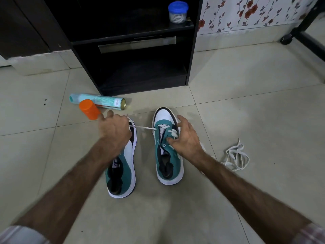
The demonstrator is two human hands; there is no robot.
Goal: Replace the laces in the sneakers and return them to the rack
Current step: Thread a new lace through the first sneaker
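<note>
Two teal, white and black sneakers stand side by side on the tiled floor. My left hand (114, 128) hovers over the toe of the left sneaker (123, 166) and pinches a white lace (146, 128), which stretches taut to the right sneaker (168, 155). That lace is threaded through the front eyelets of the right sneaker. My right hand (184, 138) rests on the right sneaker's eyelet area, thumb and fingers curled around the lace there. A loose white lace (235, 155) lies in a heap on the floor to the right.
A black rack (133, 50) stands ahead with an open lower shelf; a blue-lidded jar (178, 12) sits on its upper shelf. A teal spray can (100, 101) and an orange-capped bottle (88, 109) lie on the floor left of the shoes. A wheeled frame (288, 37) stands far right.
</note>
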